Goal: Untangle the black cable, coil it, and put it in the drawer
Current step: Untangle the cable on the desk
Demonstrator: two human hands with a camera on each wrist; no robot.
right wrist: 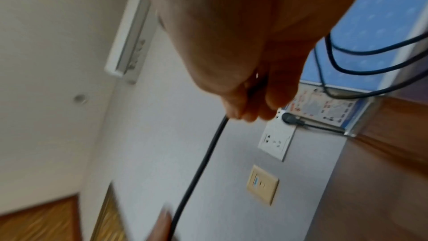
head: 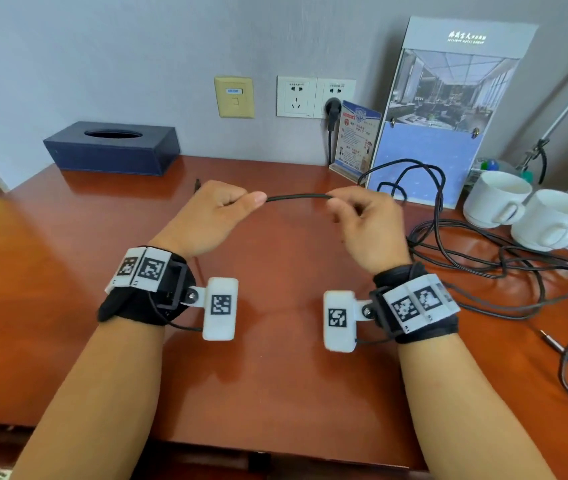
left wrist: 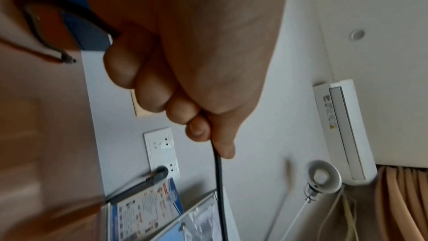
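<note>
Both forearms reach over the desk. Left hand fists round the cable near one plug end; right hand pinches it, a short taut span between them. Behind the right hand the remainder lies in loose tangled loops (beside two cups). Best judgement: keep the left grip fixed, let the right slide outward slowly, easing loops apart without dragging the cups. No drawer in view.

The thin black cable is cut off at the reddish-brown wooden desk's right edge; the drawer is hidden.
</note>
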